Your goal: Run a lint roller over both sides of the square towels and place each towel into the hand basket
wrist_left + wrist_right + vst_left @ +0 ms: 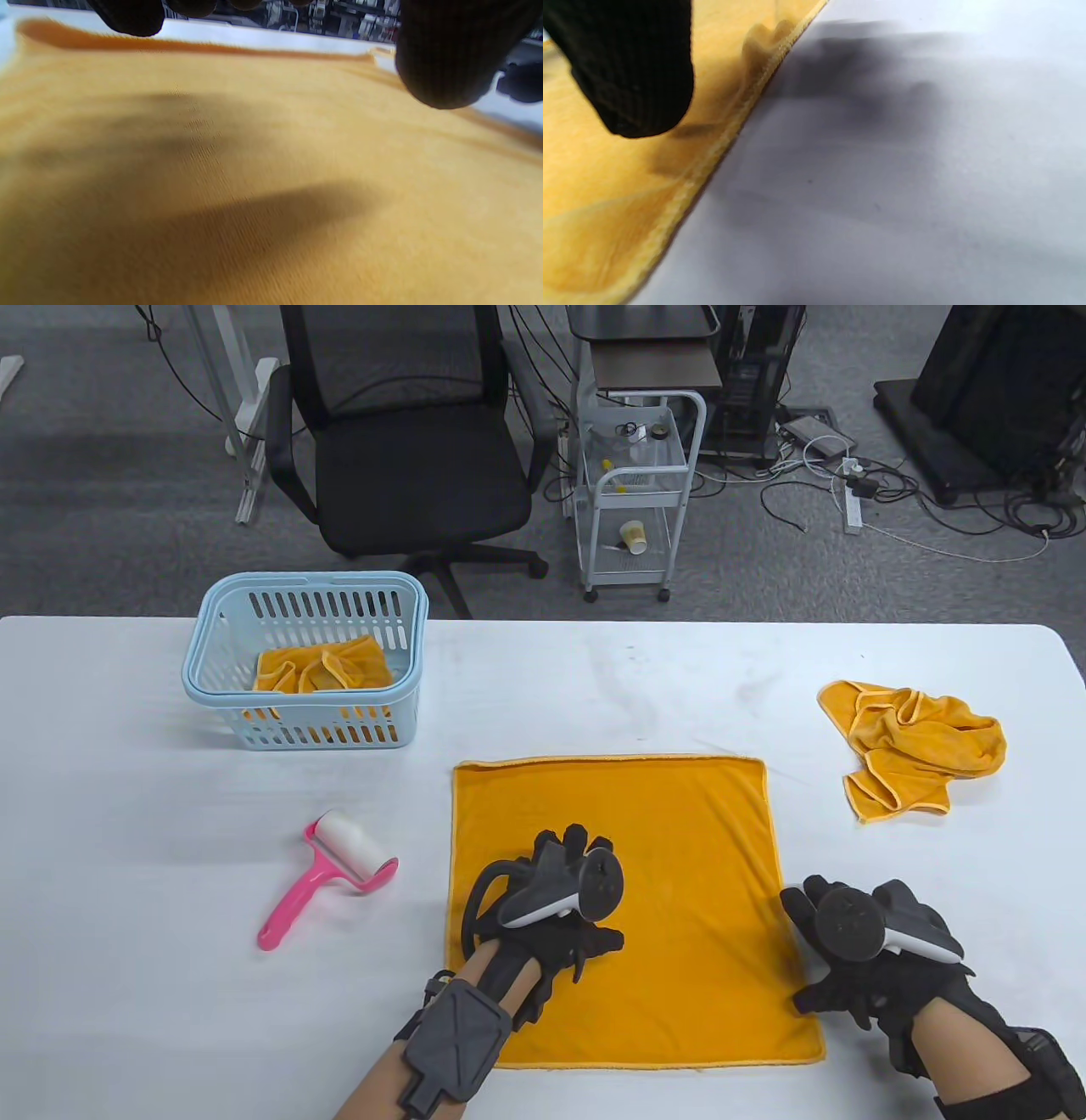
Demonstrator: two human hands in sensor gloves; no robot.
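Note:
An orange square towel point(679, 831) lies spread flat on the white table point(543, 678). My left hand point(564, 857) hovers over its left part with the fingers loosely bent, holding nothing. In the left wrist view the towel point(271, 190) fills the frame under my fingertips point(445, 72). My right hand point(814, 916) is at the towel's right edge, fingers relaxed; the right wrist view shows one fingertip point(636, 80) just above the hem point(721, 144). The pink lint roller point(327, 874) lies on the table to the left. A crumpled orange towel point(912, 746) sits at the right.
A light blue hand basket point(305, 661) stands at the back left of the table with an orange towel point(327, 666) inside. Beyond the table's far edge are a black office chair point(399, 458) and a white wheeled cart point(636, 492).

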